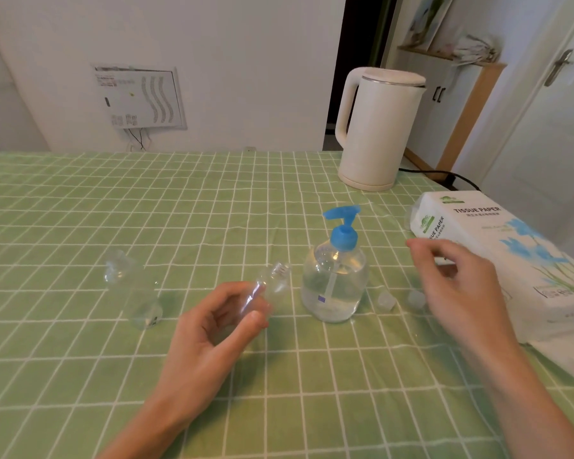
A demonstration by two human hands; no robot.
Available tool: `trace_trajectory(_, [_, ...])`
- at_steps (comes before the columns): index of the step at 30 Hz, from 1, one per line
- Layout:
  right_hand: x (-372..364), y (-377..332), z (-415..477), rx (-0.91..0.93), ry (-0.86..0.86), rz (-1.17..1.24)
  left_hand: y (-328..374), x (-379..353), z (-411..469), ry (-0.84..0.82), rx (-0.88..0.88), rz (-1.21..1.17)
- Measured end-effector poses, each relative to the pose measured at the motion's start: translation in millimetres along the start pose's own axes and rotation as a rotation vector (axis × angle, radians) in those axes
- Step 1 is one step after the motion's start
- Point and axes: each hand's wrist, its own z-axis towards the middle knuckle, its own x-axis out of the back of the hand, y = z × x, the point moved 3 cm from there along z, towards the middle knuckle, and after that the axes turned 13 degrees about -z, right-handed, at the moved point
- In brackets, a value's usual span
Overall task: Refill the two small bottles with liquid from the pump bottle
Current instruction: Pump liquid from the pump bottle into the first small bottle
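Held tilted in the left hand [212, 323], just left of the clear blue-topped pump bottle [334, 279], is an uncapped small clear plastic bottle [272, 284], while the empty right hand [454, 279] hovers loosely curled beside that pump bottle, above two small clear caps [386, 300].

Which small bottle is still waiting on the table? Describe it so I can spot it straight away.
Start at the blue-topped pump bottle in the middle of the green checked tablecloth. Go left past the left hand, which holds one small clear bottle tilted with its neck open. The waiting bottle lies further left, alone on the cloth, touched by neither hand.
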Motion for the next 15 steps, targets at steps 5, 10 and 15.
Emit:
trace_trajectory(5, [-5.2,-74.0,30.4,0.092,-0.08,0.261,-3.2,3.1,0.8,0.004,-0.011,0.001])
trace_trajectory(10, [-35.9,-108.2,51.9,0.079,-0.184,0.355,-6.7,5.1,1.3,0.009,-0.02,0.013])
trace_trajectory(15, [-56.1,-103.9,56.0,0.033,-0.351,0.349,-5.1,3.1,12.4,-0.015,-0.051,0.095])
